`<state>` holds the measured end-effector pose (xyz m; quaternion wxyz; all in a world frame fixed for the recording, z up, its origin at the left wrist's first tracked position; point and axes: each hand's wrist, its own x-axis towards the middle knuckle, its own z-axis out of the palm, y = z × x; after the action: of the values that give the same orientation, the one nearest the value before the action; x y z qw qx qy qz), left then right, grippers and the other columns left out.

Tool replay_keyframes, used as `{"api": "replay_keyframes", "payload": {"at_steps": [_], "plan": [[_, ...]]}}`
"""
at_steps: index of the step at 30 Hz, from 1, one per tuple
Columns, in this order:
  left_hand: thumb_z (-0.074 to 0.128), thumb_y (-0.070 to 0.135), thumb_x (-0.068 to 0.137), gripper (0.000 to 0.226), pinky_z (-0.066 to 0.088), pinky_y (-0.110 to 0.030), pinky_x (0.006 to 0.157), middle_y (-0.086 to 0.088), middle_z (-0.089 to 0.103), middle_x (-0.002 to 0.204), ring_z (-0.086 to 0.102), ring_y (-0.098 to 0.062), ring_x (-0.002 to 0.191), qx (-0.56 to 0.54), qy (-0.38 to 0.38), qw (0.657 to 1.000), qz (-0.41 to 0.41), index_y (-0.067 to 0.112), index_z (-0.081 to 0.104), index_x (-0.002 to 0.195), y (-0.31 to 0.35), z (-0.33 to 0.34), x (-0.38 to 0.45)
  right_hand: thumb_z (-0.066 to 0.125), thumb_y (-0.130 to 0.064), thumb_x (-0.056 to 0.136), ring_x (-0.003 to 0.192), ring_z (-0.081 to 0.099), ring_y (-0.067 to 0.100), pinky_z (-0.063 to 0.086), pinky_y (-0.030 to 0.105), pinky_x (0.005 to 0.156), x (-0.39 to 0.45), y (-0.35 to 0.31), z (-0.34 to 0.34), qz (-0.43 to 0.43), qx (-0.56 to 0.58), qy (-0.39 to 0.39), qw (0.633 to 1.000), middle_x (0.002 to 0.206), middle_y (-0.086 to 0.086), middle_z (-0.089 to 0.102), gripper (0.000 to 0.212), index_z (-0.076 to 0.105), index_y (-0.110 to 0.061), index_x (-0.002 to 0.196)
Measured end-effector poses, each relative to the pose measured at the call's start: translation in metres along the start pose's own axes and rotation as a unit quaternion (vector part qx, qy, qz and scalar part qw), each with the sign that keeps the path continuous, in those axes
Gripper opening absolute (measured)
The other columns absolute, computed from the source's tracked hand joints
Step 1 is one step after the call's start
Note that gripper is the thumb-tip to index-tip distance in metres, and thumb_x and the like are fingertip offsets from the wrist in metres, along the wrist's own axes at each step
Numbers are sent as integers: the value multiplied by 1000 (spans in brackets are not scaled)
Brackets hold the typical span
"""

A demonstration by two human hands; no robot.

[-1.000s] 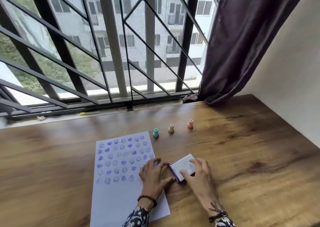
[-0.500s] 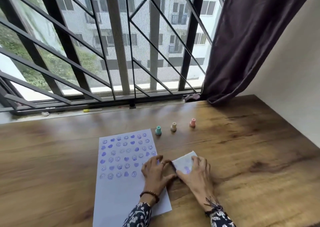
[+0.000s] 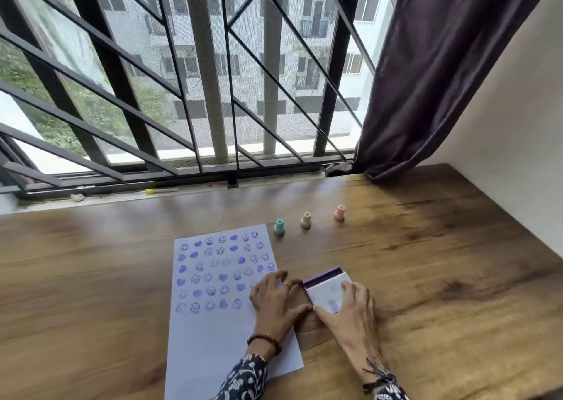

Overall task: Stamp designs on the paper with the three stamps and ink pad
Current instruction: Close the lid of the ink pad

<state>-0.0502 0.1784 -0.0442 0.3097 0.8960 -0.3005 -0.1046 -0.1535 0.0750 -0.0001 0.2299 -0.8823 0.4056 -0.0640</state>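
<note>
A: Where is the ink pad [image 3: 327,290]?

B: On the wooden worktop [image 3: 426,277], just beside the right edge of the paper [image 3: 219,332], between the two hands. It is a small square case with a pale, purple-smudged lid tilted up at its far edge, where a dark purple strip shows. What lies inside is hidden by the lid.

A: And the grip of each hand?

B: The left hand [image 3: 275,300] lies on the paper with fingers spread and bent, thumb tip touching the case's near left corner. The right hand [image 3: 350,311] rests its fingers on the lid, thumb along the near edge (a light hold; neither hand wraps the case).

A: How does the paper lie?

B: Long axis running away from the person, leaning slightly right at the far end. Its far half carries rows of purple smiley and heart prints.

A: The stamps?

B: Upright in a row beyond the paper's far right corner: teal stamp [image 3: 279,227], cream stamp [image 3: 306,220], pink stamp [image 3: 339,213], apart from each other and untouched.
</note>
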Motion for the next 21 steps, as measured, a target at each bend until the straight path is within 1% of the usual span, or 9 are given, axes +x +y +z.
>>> {"api": "replay_keyframes", "payload": {"at_steps": [4,9,13,19,21], "plan": [[61,60,69,51,4,-28,99,7,38,135,24,-12,132,-10,-4,1000,2,42,52,116,1,0,-1,70,-46,71,122,38,29,31,32,103,2,1,0,-7,2,-1,1000,132,14,40,75,39,-9,129],[60,60,70,50,3,-29,101,7,37,135,24,-12,132,-16,-1,1000,3,42,53,115,1,-2,-2,69,-48,71,122,38,27,32,30,101,8,-1,2,-4,-5,-3,1000,132,11,42,75,39,-11,130],[60,56,72,46,3,-28,100,7,37,134,25,-12,131,-11,4,1000,9,41,53,115,2,-2,-2,71,-47,69,120,42,27,32,31,101,13,-4,3,-6,-4,12,1000,128,12,46,74,43,-10,127],[59,57,72,47,3,-28,101,6,38,134,24,-12,132,-15,1,1000,7,40,53,116,3,-3,-2,73,-53,63,118,45,25,36,33,98,15,0,3,-6,-11,22,1000,125,7,51,76,48,-16,125],[60,57,71,49,3,-29,102,7,37,135,23,-11,132,-17,-7,1000,4,39,52,117,3,-3,-2,74,-49,65,119,44,25,37,33,98,16,4,2,-7,6,10,1000,125,6,51,72,50,-16,125]]}}
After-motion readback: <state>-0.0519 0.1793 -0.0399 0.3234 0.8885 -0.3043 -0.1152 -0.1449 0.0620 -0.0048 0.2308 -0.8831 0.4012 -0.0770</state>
